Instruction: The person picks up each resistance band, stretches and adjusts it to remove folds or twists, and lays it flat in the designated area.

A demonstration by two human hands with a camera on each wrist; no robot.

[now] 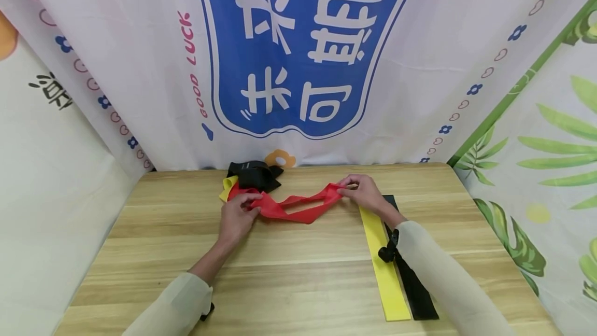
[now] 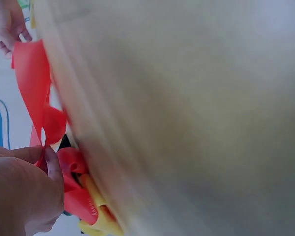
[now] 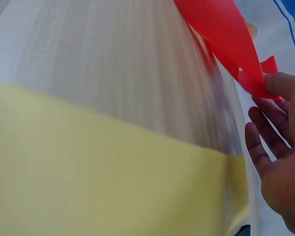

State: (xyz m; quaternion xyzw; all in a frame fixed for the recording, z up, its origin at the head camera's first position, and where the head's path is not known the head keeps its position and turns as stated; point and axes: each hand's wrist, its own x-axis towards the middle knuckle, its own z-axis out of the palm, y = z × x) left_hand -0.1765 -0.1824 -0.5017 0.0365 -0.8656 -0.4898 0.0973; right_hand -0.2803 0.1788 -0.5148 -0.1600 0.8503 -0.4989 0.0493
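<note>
Printed in pink on the backdrop (image 1: 163,134): "GOOD LUCK", running vertically. Lettered in large white characters on the blue panel (image 1: 300,35): "未来可期", turned sideways. Marked with pale print, too small to read with certainty: black bundle (image 1: 256,175).

Formed as a flat, smooth, ribbon-like loop: red band (image 1: 305,217), folded in places, with an open gap between its two runs. Suspended above the far part of the table (image 1: 303,284), between both hands. Pinched at one end between thumb and fingers of the left hand (image 1: 238,219); pinched at the other by the fingertips of the right hand (image 1: 366,196). Laid flat near the right forearm: yellow strip (image 1: 384,268), alongside black strip (image 1: 415,287).

Visible in the left wrist view only: small lettering on a red piece (image 2: 81,204) lying against yellow material (image 2: 101,223), just beside the left hand. Clearest in the right wrist view: lower fingers separated, clear of the band. Shown in the head view only: pink wording.
</note>
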